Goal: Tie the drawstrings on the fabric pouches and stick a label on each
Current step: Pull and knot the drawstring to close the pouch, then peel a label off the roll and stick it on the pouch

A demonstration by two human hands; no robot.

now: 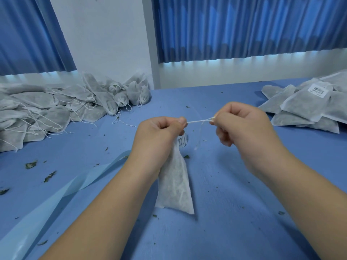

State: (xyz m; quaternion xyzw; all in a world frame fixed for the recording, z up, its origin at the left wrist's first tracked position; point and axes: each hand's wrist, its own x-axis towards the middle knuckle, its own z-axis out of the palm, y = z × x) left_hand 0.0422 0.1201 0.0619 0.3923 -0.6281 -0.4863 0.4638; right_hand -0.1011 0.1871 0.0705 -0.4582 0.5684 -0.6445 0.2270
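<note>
A white fabric pouch (175,182) filled with dark leaves hangs from my left hand (159,136), its bottom resting on the blue table (234,212). My left hand grips the pouch's neck, where a small printed label (184,140) shows. A white drawstring (200,121) runs taut from my left thumb to my right hand (242,128), which pinches its other end. A loose strand dangles below the string.
A heap of pouches with loose drawstrings (47,109) lies at the left. A stack of flat labelled pouches (309,104) lies at the right. A pale blue backing strip (56,196) curls across the near left. Leaf crumbs dot the table.
</note>
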